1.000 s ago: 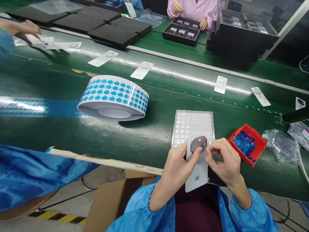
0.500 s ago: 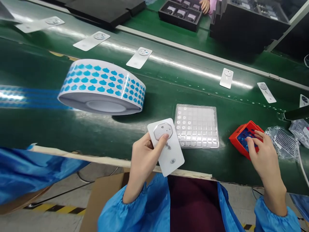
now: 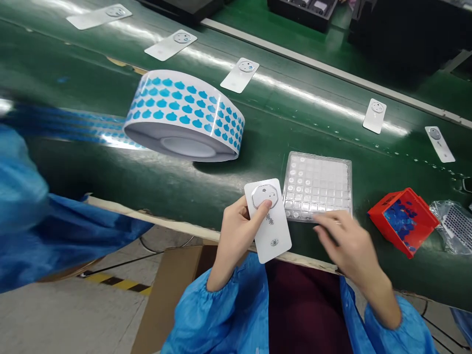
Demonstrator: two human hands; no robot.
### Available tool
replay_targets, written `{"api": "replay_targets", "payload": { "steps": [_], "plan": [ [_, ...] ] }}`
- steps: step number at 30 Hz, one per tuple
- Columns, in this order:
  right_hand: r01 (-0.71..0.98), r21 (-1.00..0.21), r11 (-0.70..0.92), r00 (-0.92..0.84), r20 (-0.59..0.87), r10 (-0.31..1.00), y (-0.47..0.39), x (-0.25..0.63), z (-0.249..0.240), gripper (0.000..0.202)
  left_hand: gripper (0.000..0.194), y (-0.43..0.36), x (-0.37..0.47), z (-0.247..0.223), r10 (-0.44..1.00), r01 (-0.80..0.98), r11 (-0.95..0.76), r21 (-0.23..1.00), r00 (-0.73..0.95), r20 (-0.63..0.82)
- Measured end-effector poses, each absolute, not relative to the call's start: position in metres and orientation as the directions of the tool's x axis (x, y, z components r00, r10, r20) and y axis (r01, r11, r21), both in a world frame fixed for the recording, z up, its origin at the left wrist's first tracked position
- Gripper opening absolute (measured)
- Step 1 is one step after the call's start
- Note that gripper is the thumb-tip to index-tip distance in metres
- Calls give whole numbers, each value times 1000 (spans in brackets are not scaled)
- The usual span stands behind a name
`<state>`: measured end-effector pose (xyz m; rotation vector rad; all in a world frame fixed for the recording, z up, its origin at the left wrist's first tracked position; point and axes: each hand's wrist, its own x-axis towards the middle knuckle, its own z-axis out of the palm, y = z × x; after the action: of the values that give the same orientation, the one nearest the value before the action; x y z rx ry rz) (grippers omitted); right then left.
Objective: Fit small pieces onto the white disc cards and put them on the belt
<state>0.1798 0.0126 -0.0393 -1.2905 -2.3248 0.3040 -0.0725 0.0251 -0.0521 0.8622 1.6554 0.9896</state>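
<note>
A white phone-shaped panel [image 3: 277, 231] with an oval camera ring is held up by my left hand [image 3: 239, 228], thumb resting on the ring. My right hand [image 3: 348, 241], slightly blurred, hovers at the front edge of a clear gridded tray [image 3: 319, 184] that holds small round white pieces. Its thumb and fingertips are near each other; whether something small is between them cannot be made out. Right of that hand sits a red box [image 3: 420, 221] with small blue pieces inside. A large roll of white tape with blue stickers [image 3: 188, 105] lies at the left.
Several white panels lie in a row along the green surface, one [image 3: 239, 75] behind the roll and another [image 3: 375, 115] farther right. A bubble-wrapped mesh piece [image 3: 457, 226] is at the right edge. Black trays [image 3: 302, 12] stand at the back. A person's blue sleeve [image 3: 22, 187] enters at the left.
My right hand has left the red box and moved left to the clear tray. The view has shifted, so the scene sits farther right. At the left, another person's sleeve has come higher into view.
</note>
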Motion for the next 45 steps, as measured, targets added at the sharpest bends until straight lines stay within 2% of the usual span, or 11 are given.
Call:
{"api": "replay_targets", "payload": {
  "steps": [3,6,9,12,16,19,22,25,30,38,45],
  "plan": [
    [686,-385,618,-572,240,784,19,144,-58,21,36,25,-74,-55,887,54,419,906,-240,-396],
    [729,-318,606,-564,224,795,25,136,-68,17,37,25,-75,-58,885,45,426,903,-227,-406],
    [726,-342,597,-565,199,801,28,140,-68,16,37,25,-77,-60,885,60,429,901,-225,-407],
    [670,-495,553,-535,195,822,30,145,-64,14,37,24,-78,-59,885,71,429,901,-236,-402],
    [554,-733,395,-356,220,908,27,148,-54,15,35,18,-72,-51,894,71,403,912,-241,-377],
    [426,-879,214,-193,142,971,23,148,-46,10,31,12,-60,-45,917,93,368,925,-200,-345],
    [261,-964,43,-76,23,997,20,147,-43,12,30,9,-45,-43,939,106,337,936,-117,-325],
    [139,-989,-55,-22,-59,998,18,146,-43,20,31,7,-33,-44,951,138,307,942,-78,-299],
    [37,-992,-117,39,-115,993,17,144,-42,16,29,5,-24,-43,971,218,239,946,-69,-229],
    [62,-987,-145,61,-142,988,14,142,-39,21,25,1,-18,-41,989,309,137,941,-87,-115],
    [57,-991,-124,82,-120,989,14,139,-41,13,26,-2,-15,-41,995,329,91,940,-78,-69]
  ]
}}
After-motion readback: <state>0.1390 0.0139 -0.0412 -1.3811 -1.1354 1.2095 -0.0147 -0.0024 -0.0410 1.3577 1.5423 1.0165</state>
